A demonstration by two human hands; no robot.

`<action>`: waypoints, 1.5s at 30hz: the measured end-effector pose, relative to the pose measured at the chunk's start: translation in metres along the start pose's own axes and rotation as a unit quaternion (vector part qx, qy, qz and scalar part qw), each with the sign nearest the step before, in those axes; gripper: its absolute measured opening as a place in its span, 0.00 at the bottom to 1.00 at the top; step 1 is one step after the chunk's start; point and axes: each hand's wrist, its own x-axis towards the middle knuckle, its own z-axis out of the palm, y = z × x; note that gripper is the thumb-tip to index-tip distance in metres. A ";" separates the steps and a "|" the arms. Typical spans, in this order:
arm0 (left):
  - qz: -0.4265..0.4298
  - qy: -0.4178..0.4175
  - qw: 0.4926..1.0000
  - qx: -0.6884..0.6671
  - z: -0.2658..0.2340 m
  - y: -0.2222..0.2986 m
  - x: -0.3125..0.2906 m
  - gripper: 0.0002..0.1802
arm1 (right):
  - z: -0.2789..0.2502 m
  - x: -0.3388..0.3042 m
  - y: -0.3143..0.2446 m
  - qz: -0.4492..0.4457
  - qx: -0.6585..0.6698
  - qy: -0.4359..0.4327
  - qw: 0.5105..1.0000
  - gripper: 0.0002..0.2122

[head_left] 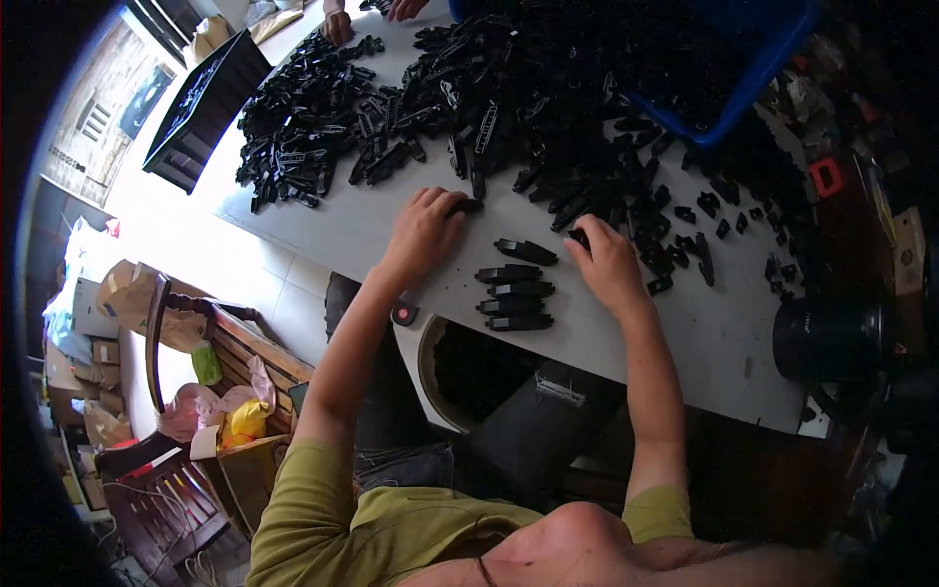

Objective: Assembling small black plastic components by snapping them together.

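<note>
Head view: left fingers (454,199) and right fingers (593,229) each narrowly pinch a black part (472,206).

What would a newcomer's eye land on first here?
Probably the big heap of black pieces spread across the far half of the pale table. Next, the bright blue tub at the upper right, and the neat column of similar pieces lined up between the person's forearms.
</note>
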 end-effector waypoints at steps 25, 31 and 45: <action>0.062 -0.049 0.981 -0.178 0.023 0.026 -0.001 0.12 | 0.036 -0.001 -0.017 -0.096 0.138 0.041 0.985 0.15; 0.067 -0.051 0.982 -0.168 0.023 0.027 0.000 0.12 | 0.028 0.000 -0.014 -0.059 0.115 0.016 0.991 0.15; 0.034 -0.050 0.981 -0.185 0.021 0.029 -0.001 0.12 | 0.024 0.001 -0.009 -0.091 0.128 0.014 0.987 0.18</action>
